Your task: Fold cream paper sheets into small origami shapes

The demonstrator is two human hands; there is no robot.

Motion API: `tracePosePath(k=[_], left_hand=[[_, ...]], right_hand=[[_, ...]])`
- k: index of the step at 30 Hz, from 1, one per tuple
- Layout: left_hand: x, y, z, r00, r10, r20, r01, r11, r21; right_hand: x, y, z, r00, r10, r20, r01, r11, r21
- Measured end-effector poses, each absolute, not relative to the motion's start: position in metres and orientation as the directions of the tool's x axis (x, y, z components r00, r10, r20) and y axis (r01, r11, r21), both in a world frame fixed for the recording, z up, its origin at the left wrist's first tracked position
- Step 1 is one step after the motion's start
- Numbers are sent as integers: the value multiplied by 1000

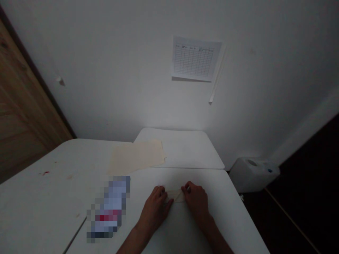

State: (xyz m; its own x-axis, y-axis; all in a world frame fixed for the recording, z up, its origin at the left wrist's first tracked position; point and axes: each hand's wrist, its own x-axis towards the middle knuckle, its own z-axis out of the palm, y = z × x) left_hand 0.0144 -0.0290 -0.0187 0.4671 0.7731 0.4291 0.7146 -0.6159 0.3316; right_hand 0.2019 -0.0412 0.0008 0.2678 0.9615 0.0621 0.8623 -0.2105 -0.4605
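Note:
A small folded piece of cream paper (175,195) lies on the white table (47,197) in front of me. My left hand (156,208) presses on its left end with bent fingers. My right hand (196,199) pinches its right end, fingers curled over the edge. Most of the paper is hidden between and under the two hands.
A larger cream sheet (137,155) lies farther back on the table. A blurred-out item (109,208) lies to the left of my hands. A second white table (182,148) stands against the wall, which carries a printed chart (194,60). A white container (253,173) sits on the floor at right.

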Motion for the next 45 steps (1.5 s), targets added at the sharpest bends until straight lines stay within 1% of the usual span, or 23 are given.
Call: tracePosePath(k=[2, 4, 7, 9, 12, 15, 18, 20, 21, 25, 28, 30, 32, 36, 39, 45], left_hand=[[14, -28, -17, 469, 780, 415, 716, -611, 337], [12, -26, -15, 476, 783, 401, 709, -611, 351], [8, -22, -9, 534, 759, 373, 673, -648, 356], [6, -20, -4, 583, 739, 338, 658, -673, 336], [6, -18, 2, 626, 723, 291, 661, -690, 295], [8, -15, 7, 637, 720, 275, 668, -694, 269], [11, -11, 10, 631, 731, 259, 677, -682, 275], [15, -9, 12, 602, 750, 275, 675, -662, 326], [16, -8, 13, 576, 763, 293, 668, -646, 370], [23, -9, 14, 386, 854, 350, 573, -519, 634], [27, -13, 10, 246, 932, 266, 448, -353, 822], [28, -16, 6, 208, 956, 206, 380, -273, 884], [29, -19, 2, 194, 963, 188, 346, -246, 905], [30, -24, -4, 187, 959, 215, 323, -266, 908], [31, -27, -3, 206, 948, 242, 314, -299, 901], [32, -31, 4, 266, 930, 256, 225, -318, 921]], right_hand=[[204, -43, -1, 256, 964, 75, 851, -187, -490], [207, -45, -2, 246, 963, 107, 823, -149, -547], [212, -44, -4, 247, 955, 162, 757, -86, -648], [215, -41, -4, 266, 946, 185, 700, -58, -712], [218, -36, -2, 360, 903, 233, 598, -32, -801], [216, -36, -1, 495, 824, 275, 495, -7, -869], [208, -41, -2, 537, 792, 292, 402, 64, -913], [200, -43, -4, 498, 821, 278, 341, 109, -934], [197, -44, -6, 463, 845, 267, 312, 127, -942], [190, -42, -12, 318, 919, 235, 239, 162, -957], [190, -41, -15, 262, 944, 198, 186, 152, -971], [189, -42, -16, 235, 957, 168, 139, 138, -981], [187, -43, -15, 223, 963, 153, 121, 129, -984], [185, -46, -14, 224, 961, 160, 151, 128, -980], [185, -46, -14, 192, 968, 163, 125, 140, -982], [187, -42, -15, 172, 977, 130, 68, 120, -990]])
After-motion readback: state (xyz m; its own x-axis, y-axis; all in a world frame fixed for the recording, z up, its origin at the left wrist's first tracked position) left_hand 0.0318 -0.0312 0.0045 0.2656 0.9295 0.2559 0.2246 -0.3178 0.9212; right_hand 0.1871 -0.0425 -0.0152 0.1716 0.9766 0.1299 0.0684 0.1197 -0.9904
